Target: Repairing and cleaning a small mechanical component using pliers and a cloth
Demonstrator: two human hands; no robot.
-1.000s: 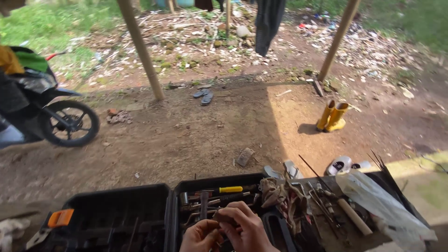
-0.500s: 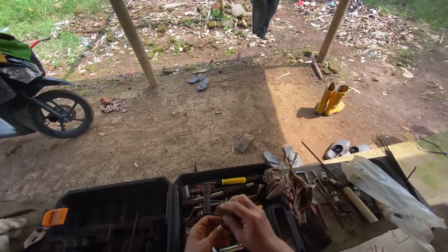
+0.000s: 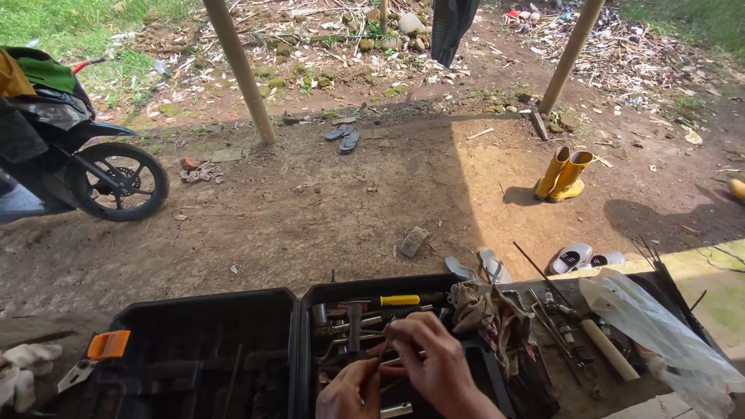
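Both hands work inside the right half of an open black toolbox (image 3: 209, 310) that lies on the surface at its near edge. The right hand (image 3: 434, 365) reaches in from the lower right, its fingers (image 3: 403, 334) curled together around a thin metal tool (image 3: 388, 361) that lies among the other tools in the tray. The left hand (image 3: 349, 392) comes up from the bottom edge of the view just beside it, fingers bent and pinched on the near end of the same small metal piece; what exactly they grip is too small to tell. The two hands touch or nearly touch over the middle of the tray.

At the far edge of that tray lies a screwdriver with a yellow handle (image 3: 400, 299), with sockets and wrenches (image 3: 353, 322) packed beside it. The left half of the toolbox is dark and holds little that can be made out. An orange latch (image 3: 109, 344) sticks out at the box's left end.

Just right of the hands a crumpled brown rag (image 3: 481, 310) lies over the box's right edge. Farther right on the surface are loose metal tools, a wooden handle (image 3: 609, 349) and a clear plastic bag (image 3: 660, 330).

Beyond the surface is bare dirt ground, with a pair of yellow rubber boots (image 3: 565, 174) standing upright in sunlight, sandals (image 3: 479, 267) near the surface, and a motorbike (image 3: 77, 155) at the left.
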